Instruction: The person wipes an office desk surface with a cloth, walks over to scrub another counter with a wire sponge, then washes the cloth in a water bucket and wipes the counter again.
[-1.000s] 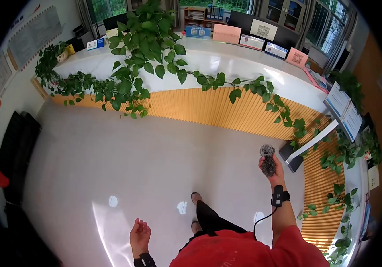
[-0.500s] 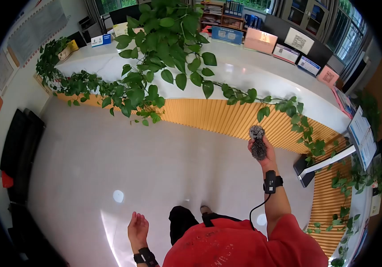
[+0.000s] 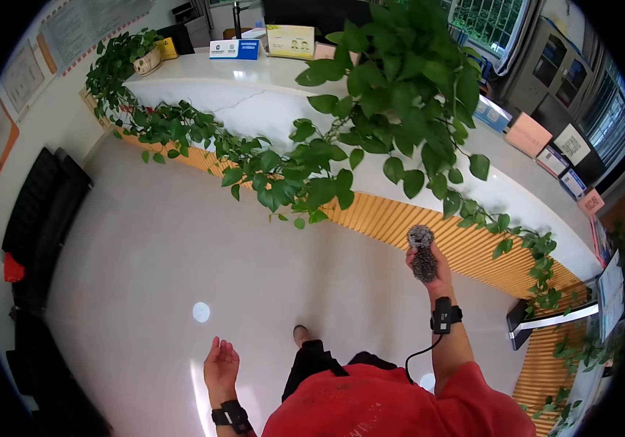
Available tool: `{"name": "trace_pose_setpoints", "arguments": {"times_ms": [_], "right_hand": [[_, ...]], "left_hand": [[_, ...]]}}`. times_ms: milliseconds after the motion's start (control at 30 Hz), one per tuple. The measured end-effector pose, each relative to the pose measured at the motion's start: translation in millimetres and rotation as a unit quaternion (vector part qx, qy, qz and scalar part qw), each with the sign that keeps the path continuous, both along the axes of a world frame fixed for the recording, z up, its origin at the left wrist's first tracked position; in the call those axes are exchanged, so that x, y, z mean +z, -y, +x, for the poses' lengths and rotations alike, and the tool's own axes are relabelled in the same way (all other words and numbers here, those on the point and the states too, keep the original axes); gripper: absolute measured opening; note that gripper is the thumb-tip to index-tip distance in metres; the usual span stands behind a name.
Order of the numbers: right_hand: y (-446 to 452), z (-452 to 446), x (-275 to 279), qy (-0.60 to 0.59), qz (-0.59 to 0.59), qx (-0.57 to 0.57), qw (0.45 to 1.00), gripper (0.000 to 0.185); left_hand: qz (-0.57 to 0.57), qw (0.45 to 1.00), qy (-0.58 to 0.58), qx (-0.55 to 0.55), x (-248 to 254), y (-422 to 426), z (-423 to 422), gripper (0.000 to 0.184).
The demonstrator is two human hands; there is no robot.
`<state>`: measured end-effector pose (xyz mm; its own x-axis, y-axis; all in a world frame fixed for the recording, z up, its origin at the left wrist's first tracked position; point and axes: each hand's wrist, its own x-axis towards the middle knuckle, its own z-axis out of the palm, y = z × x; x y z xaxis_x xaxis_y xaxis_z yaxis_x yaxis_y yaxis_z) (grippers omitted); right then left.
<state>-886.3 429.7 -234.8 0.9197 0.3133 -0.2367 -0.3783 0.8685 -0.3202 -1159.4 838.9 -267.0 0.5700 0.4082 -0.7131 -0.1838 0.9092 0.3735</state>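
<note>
My right hand (image 3: 440,271) is stretched forward over the floor and closed around steel wool scourers (image 3: 423,264). They show as two grey, curly clumps, a lighter one at the tip and a darker one along the palm. Some of my fingers are hidden behind them. Low on the left hangs my left hand (image 3: 221,368), open and holding nothing, its fingers loosely bent. Both wrists wear black straps, and a cable runs from the box on the right one. Just beyond my right hand lies the counter's ribbed wooden front (image 3: 385,222).
A curved white counter (image 3: 283,80) spans the way ahead, with trailing leafy plants (image 3: 407,95) hanging over its edge. Signs and cards stand on top. At the right is a display stand (image 3: 520,325) on the floor. A black sofa (image 3: 35,226) lines the left wall.
My view has turned left and I have stepped forward, so the large plant and counter sit farther right and nearer. My right hand still grips the scourers; my left stays open.
</note>
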Motion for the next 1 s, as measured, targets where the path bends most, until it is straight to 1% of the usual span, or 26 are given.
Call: {"name": "trace_pose_setpoints", "arguments": {"times_ms": [33,67,133,233,267,333,400,467,533,633,667,700,733,800,833,867,933,1000], "right_hand": [[-31.9,13.2,4.9,-0.011,0.015,0.015,1.000,0.039],[-59.9,26.9,6.7,0.004,0.061,0.059,0.996,0.039],[-110.8,49.1,10.3,0.008,0.030,0.095,0.995,0.040],[-171.2,72.2,18.4,0.012,0.010,0.104,0.994,0.041],[-191.4,81.9,21.1,0.017,0.017,0.110,0.994,0.041],[-218.5,100.0,22.2,0.022,0.034,0.119,0.992,0.041],[-247.9,124.4,22.0,0.014,0.037,0.126,0.991,0.040],[-278.3,159.4,19.5,-0.017,0.044,0.141,0.989,0.039],[-312.6,197.3,13.0,0.007,0.062,0.143,0.988,0.037],[-381.1,254.1,14.2,-0.006,0.102,0.151,0.983,0.035],[-408.3,270.6,17.8,-0.006,0.117,0.154,0.981,0.035],[-436.0,285.1,17.5,-0.004,0.112,0.145,0.983,0.036],[-464.6,301.0,14.0,-0.023,0.115,0.166,0.979,0.036],[-526.0,329.5,8.6,-0.062,0.113,0.211,0.969,0.037],[-561.9,338.2,11.7,-0.039,0.079,0.225,0.970,0.037],[-596.9,347.2,13.5,-0.046,0.079,0.265,0.960,0.038],[-662.6,359.3,14.5,-0.069,0.069,0.339,0.936,0.042],[-725.9,362.6,23.0,-0.025,0.067,0.393,0.917,0.042]], "left_hand": [[0.012,1.000,-0.010,0.010,6.3,-21.1,8.6,0.028],[0.024,0.999,-0.023,0.019,10.8,-41.1,15.7,0.028],[0.027,0.999,-0.028,0.020,5.4,-76.4,27.7,0.029],[0.018,0.999,-0.021,0.037,5.9,-112.0,56.9,0.029],[0.007,0.999,0.001,0.037,1.5,-123.3,66.5,0.029],[-0.013,0.999,0.007,0.035,-2.1,-146.6,89.2,0.028],[-0.014,0.999,-0.007,0.050,4.9,-171.2,115.4,0.028],[-0.007,0.998,-0.009,0.070,9.4,-206.1,141.5,0.027],[0.008,0.996,-0.006,0.091,6.2,-243.2,162.0,0.028],[0.013,0.993,0.012,0.114,-7.0,-302.6,179.1,0.027],[0.009,0.992,-0.007,0.129,-6.5,-322.3,184.0,0.027],[0.001,0.989,-0.033,0.143,5.3,-337.4,186.2,0.027],[-0.011,0.986,-0.054,0.159,10.2,-350.3,189.5,0.027],[0.023,0.981,-0.019,0.190,15.2,-383.3,188.3,0.028],[0.037,0.978,-0.002,0.205,17.1,-397.5,186.1,0.028],[0.050,0.974,-0.013,0.220,20.4,-407.7,182.7,0.029],[0.032,0.961,-0.043,0.272,18.9,-426.4,176.3,0.032],[-0.003,0.949,-0.064,0.309,7.9,-443.9,171.2,0.035]]}}
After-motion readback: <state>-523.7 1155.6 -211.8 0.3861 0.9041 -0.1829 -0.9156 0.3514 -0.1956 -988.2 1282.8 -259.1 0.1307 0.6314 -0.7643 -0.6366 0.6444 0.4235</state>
